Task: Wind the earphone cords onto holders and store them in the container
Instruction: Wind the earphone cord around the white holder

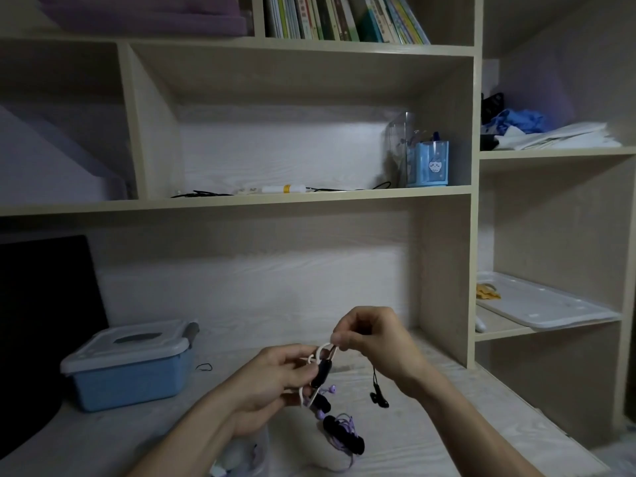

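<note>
My left hand (pixel 275 380) grips a white holder (pixel 321 370) with black cord wound round its middle. My right hand (pixel 371 339) pinches the cord at the holder's top loop. From the right hand a short length of black cord hangs down, ending in black earbuds (pixel 378 399). Below, on the desk, lies a purple earphone (pixel 342 433) bundled on a dark holder, with purple buds near the left hand. The blue container (pixel 127 370) with a grey-white lid stands shut at the left of the desk.
A dark screen (pixel 41 321) stands at far left behind the container. A small loop of black cord (pixel 204 366) lies beside the container. Some pale items (pixel 237 456) sit at the near desk edge. Shelves rise behind, with a white tray (pixel 547 304) at right.
</note>
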The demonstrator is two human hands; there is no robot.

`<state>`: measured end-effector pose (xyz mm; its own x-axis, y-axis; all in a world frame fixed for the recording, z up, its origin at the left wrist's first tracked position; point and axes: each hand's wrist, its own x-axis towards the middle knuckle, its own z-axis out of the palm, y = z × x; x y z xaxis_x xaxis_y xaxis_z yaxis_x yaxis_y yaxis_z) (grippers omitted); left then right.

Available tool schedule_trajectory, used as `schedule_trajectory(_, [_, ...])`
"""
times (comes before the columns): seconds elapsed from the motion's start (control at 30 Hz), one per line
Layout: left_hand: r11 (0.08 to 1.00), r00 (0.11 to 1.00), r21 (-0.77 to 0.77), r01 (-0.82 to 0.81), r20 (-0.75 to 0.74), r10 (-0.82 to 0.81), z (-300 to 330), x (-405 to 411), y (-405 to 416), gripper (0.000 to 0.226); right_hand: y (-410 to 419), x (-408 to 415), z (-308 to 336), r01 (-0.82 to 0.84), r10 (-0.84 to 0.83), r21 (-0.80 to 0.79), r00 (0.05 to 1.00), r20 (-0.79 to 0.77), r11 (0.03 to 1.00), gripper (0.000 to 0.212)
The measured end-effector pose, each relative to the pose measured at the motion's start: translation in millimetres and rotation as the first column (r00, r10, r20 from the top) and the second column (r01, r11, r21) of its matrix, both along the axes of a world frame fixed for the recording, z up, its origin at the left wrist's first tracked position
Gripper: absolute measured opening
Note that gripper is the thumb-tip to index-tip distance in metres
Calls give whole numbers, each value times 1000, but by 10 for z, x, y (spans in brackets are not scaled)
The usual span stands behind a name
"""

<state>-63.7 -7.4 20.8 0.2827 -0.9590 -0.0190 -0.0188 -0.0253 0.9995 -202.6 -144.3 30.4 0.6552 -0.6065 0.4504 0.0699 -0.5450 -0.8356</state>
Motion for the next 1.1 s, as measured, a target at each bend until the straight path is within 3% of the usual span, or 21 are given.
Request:
schedule_trajectory(0.17, [998,998,-48,35,-55,-38,87,12,29,31,-27,51,18,-18,3,171,996,85,985,8])
schedule_trajectory(0.43, [995,970,-100,-11,-244,-14,272,-14,-38,30,12,136,-128,-32,-26,285,980,198,958,18])
schedule_trajectory(0.67, [983,924,-176,53,-365,-115,487,-155,-84,29,136,143,-173,-243,67,404,913,402,882,8])
schedule_trajectory(0.83, [982,958,-188,12,-278,-65,575,-153,-98,14,334,100,-209,-194,34,352,910,413,916,5])
schedule_trajectory(0.97, [977,982,-184,-108,-175,76,593,-125,-103,19,461,11,-228,-48,-25,248,959,283,968,17])
schedule_trajectory(1.1, [961,980,-196,-196,-66,187,589,-133,-107,19,561,-54,-222,22,-56,182,982,182,983,15])
